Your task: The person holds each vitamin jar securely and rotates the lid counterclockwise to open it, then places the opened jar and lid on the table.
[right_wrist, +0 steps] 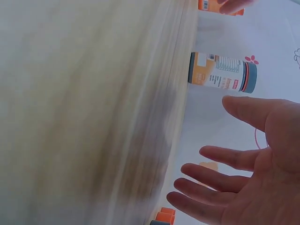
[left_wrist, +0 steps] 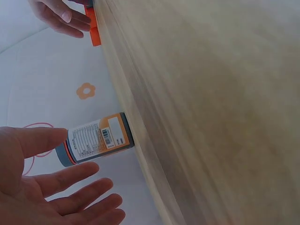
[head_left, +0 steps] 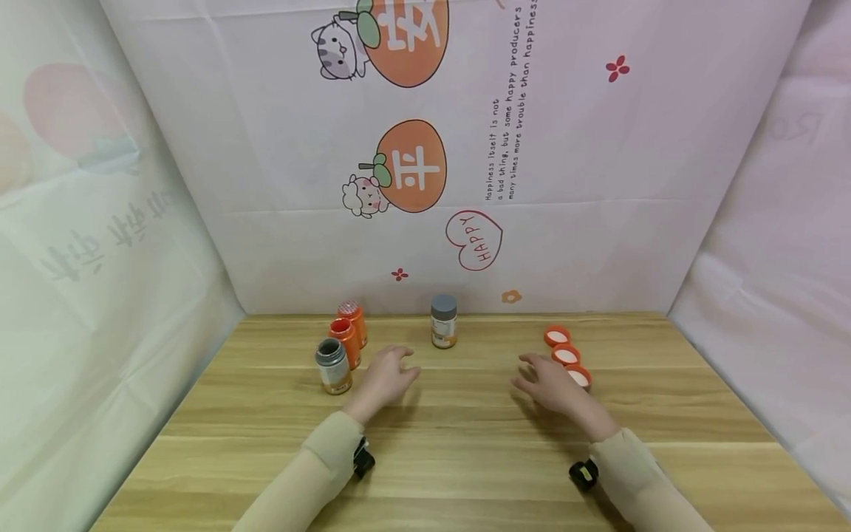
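Near the middle back of the table stands a capped bottle [head_left: 444, 329] with a grey lid and a white-and-orange label. My left hand [head_left: 385, 377] hovers over the table to its front left, fingers apart and holding nothing. Beside that hand stand a lidless grey bottle [head_left: 335, 372], an orange bottle [head_left: 350, 351] without a lid, and another orange bottle [head_left: 357, 323] whose top is hard to make out. My right hand [head_left: 555, 384], its fingers spread, holds nothing. It partly covers the nearest of several lids [head_left: 566, 355] lying with their white insides up.
A wood-grain table [head_left: 459, 451] spans the work area. White printed cloth [head_left: 572, 244] rises behind its back edge, and more cloth hangs at both sides. A small black device [head_left: 363, 459] sits on my left wrist, another [head_left: 584, 474] on my right.
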The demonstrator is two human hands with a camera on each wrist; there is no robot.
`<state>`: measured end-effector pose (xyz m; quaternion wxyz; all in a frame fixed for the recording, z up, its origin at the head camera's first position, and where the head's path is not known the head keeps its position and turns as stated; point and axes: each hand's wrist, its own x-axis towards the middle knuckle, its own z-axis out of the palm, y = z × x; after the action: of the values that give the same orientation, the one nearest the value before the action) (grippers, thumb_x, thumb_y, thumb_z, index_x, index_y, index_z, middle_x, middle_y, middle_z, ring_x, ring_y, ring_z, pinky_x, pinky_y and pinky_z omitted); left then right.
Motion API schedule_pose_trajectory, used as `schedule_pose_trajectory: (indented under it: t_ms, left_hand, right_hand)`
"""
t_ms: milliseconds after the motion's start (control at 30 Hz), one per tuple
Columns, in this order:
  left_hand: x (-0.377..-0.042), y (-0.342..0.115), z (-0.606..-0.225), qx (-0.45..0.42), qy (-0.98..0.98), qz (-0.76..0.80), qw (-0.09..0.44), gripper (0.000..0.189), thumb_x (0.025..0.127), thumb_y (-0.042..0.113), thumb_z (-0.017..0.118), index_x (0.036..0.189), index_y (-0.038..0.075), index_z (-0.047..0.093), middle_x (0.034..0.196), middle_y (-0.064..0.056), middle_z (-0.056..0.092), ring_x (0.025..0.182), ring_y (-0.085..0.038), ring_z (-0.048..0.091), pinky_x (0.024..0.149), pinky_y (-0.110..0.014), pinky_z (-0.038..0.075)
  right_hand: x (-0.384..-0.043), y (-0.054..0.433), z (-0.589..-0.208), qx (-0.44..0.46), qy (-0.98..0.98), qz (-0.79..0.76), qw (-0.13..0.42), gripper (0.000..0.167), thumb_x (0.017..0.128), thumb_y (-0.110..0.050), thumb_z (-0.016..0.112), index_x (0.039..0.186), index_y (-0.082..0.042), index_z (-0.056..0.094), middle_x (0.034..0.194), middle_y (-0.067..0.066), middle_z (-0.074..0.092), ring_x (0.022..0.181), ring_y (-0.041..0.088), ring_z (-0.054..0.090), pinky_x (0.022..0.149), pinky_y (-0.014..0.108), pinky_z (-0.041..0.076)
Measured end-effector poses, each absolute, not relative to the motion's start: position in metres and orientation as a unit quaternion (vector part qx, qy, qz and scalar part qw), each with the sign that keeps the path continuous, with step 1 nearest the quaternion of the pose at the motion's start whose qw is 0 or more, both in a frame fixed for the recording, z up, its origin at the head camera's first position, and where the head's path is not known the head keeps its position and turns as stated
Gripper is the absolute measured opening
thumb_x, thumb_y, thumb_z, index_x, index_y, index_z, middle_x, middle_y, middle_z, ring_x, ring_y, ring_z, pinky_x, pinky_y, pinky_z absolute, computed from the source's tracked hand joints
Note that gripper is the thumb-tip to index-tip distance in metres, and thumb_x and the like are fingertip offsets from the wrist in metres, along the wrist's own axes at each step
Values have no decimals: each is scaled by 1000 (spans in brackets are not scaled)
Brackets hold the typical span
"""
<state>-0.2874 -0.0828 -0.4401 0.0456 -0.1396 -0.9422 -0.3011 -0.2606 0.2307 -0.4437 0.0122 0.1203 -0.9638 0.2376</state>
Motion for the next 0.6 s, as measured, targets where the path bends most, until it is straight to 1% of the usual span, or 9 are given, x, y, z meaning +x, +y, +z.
schedule_pose_trajectory:
  t_ms: [200, 433, 600]
  left_hand:
    - [-295, -76, -441, -141, -939, -312, 31, 47, 89, 28, 63, 126, 0, 57, 129, -17, 57, 123, -35, 49, 104, -49, 37]
    - [-305, -72, -442, -145, -940, -307, 29, 49, 88, 27, 63, 127, -2, 55, 128, -21, 57, 121, -38, 50, 102, -50, 39]
    - [-312, -69, -441, -130, -942, -307, 18, 53, 88, 29, 63, 130, -2, 52, 131, -22, 54, 124, -39, 48, 104, -50, 37]
  right_hand:
    - [-267, 230, -445, 128, -963, 238, 14, 59, 94, -35, 57, 137, 3, 43, 136, 30, 45, 123, 46, 45, 96, 58, 40]
    - [-273, 225, -446, 138, -961, 238, 4, 64, 94, -40, 55, 140, 1, 40, 138, 30, 43, 127, 46, 40, 98, 59, 38]
    - [-278, 224, -445, 140, -962, 235, -3, 69, 94, -46, 52, 142, 1, 37, 140, 30, 41, 129, 47, 39, 99, 59, 37]
